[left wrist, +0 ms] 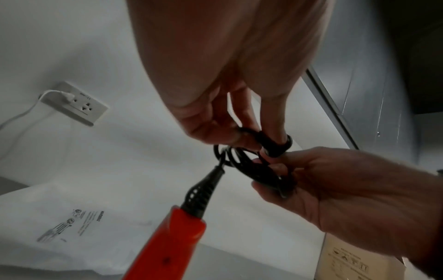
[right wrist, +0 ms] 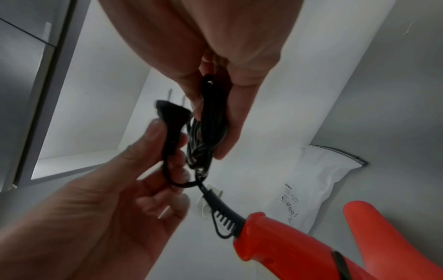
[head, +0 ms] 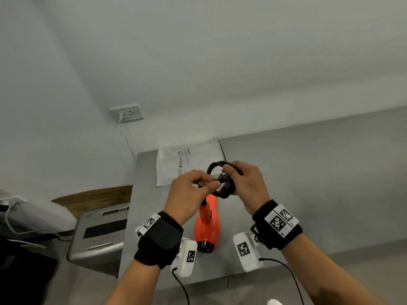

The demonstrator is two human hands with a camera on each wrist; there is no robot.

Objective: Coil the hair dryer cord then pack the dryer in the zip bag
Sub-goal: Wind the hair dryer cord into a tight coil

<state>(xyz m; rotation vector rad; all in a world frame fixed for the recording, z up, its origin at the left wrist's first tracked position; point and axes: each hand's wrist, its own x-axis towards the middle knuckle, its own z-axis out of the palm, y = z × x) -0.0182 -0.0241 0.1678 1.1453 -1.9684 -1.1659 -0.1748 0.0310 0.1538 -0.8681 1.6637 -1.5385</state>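
An orange hair dryer (head: 207, 223) lies on the grey table (head: 308, 194), its handle pointing away from me. Its black cord (head: 217, 170) is wound into a small coil above the handle. My right hand (head: 237, 175) grips that coil (right wrist: 206, 136) with curled fingers. My left hand (head: 211, 183) pinches the two-pin plug (right wrist: 170, 117) at the cord's free end, just left of the coil. The strain relief (left wrist: 203, 191) joins the cord to the orange handle (left wrist: 167, 246). A white zip bag (head: 176, 161) lies flat at the table's far left corner, behind both hands.
A wall outlet (head: 127, 112) with a white charger cable is at the back left. A grey appliance (head: 99, 232) and a cardboard box (head: 94, 197) stand left of the table. The table's front edge (head: 198, 282) runs close under my wrists.
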